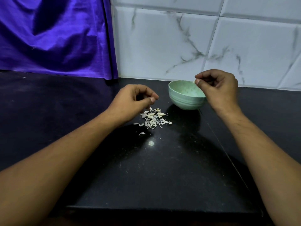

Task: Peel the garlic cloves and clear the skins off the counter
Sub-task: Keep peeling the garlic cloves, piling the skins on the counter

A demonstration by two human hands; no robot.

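**A:** What can you see of the person?

**B:** Two arms and two hands. The left forearm (65, 160) and the right forearm (260, 152) are bare all the way to the edge of the view.

**A:** Any detail on them?

**B:** There's fine hair along the right forearm, and it's fainter on the left. The skin creases a little at both wrists.

**A:** And the hands?

**B:** The left hand (135, 98) and the right hand (218, 88) are bare too. The left thumbnail (152, 100) and the right thumbnail (197, 81) are plain and cut short.
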